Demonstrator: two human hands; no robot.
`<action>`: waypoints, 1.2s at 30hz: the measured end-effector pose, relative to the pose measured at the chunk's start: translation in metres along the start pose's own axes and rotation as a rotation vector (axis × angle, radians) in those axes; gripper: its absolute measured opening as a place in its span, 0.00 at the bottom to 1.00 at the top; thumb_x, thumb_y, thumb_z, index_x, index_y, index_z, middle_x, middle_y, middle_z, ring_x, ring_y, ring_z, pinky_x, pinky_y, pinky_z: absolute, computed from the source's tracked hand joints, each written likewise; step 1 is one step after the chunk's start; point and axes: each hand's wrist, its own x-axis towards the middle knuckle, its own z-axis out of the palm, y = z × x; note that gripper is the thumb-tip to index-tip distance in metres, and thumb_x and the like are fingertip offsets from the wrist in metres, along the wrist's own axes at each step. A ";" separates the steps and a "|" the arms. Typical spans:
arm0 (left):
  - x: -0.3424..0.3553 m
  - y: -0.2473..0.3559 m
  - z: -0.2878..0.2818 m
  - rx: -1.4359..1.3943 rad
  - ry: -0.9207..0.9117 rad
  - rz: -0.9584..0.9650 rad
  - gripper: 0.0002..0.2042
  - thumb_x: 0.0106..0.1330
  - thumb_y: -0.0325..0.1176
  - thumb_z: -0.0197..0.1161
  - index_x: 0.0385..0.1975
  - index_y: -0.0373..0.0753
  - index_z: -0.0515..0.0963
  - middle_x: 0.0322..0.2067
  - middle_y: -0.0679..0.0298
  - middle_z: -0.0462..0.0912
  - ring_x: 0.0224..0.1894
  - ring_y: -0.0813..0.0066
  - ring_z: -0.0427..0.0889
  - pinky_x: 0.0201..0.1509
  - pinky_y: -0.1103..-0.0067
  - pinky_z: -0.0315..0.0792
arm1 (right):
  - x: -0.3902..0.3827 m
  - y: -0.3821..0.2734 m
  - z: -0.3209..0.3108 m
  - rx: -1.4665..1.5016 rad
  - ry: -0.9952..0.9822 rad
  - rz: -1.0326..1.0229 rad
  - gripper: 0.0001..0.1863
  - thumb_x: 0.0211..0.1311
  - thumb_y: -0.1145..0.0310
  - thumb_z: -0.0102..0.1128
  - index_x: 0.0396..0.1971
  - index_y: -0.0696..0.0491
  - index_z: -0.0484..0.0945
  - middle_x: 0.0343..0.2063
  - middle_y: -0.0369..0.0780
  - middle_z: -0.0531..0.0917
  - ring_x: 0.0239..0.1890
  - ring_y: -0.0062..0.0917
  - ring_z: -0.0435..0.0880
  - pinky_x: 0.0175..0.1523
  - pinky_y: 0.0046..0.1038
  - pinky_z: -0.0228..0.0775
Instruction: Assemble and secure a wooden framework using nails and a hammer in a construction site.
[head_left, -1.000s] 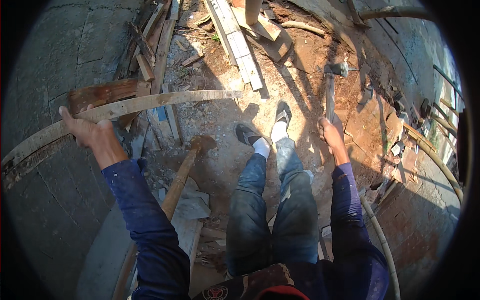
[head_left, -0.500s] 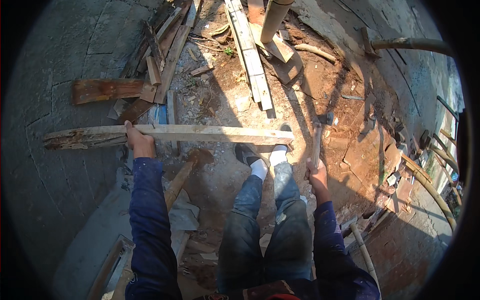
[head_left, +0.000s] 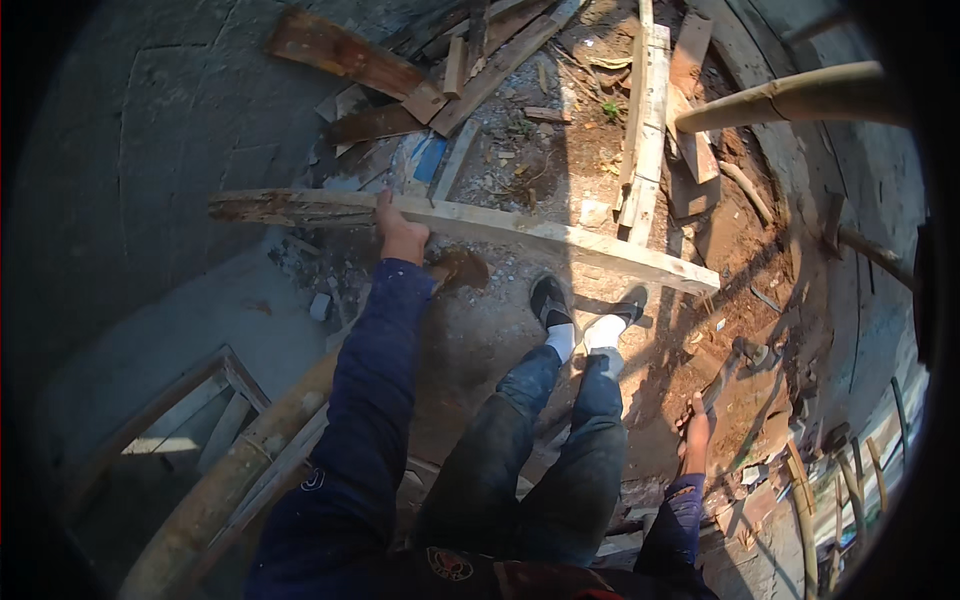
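Observation:
My left hand (head_left: 402, 232) is closed around a long, pale timber beam (head_left: 520, 228), left of its middle. The beam's left end is dark and ragged; its right end reaches past my feet, slanting down toward the right of the picture. Lower right, my right hand (head_left: 697, 432) grips the wooden handle of a hammer (head_left: 722, 380). The hammer's head points away from me, over the reddish dirt. A gap lies between the hammer and the beam.
Loose boards (head_left: 345, 58) lie in a pile at the upper left against a grey wall (head_left: 170, 130). Long planks (head_left: 645, 130) stretch away at the top. A thick bamboo pole (head_left: 790, 98) juts in at the upper right, another pole (head_left: 230, 465) at the lower left. A wooden frame (head_left: 165, 410) stands beside it.
The view has turned, so the surroundings appear shifted. The beam has swung from nearly level to slanting, its right end now beyond my feet. The hammer hand has moved farther right.

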 end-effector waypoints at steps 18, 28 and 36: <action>-0.172 -0.066 -0.051 -0.361 -0.011 -0.222 0.28 0.62 0.60 0.61 0.52 0.46 0.70 0.40 0.61 0.73 0.40 0.61 0.73 0.45 0.63 0.72 | -0.090 -0.080 -0.019 -0.648 -0.298 -0.206 0.12 0.61 0.65 0.67 0.33 0.53 0.72 0.17 0.32 0.74 0.13 0.16 0.69 0.16 0.24 0.60; -0.338 -0.103 -0.020 -0.395 -0.009 -0.191 0.24 0.64 0.52 0.65 0.49 0.39 0.75 0.46 0.62 0.78 0.46 0.69 0.76 0.46 0.71 0.75 | -0.198 -0.155 -0.037 -0.685 -0.525 -0.382 0.16 0.56 0.70 0.71 0.41 0.54 0.74 0.21 0.33 0.76 0.15 0.16 0.71 0.19 0.20 0.63; -0.459 -0.082 -0.019 -0.114 -0.161 -0.375 0.35 0.67 0.61 0.54 0.58 0.32 0.69 0.55 0.48 0.76 0.53 0.60 0.79 0.53 0.68 0.73 | -0.293 -0.191 0.004 -0.389 -0.799 -0.499 0.19 0.59 0.71 0.68 0.48 0.56 0.73 0.33 0.36 0.80 0.22 0.13 0.71 0.26 0.16 0.63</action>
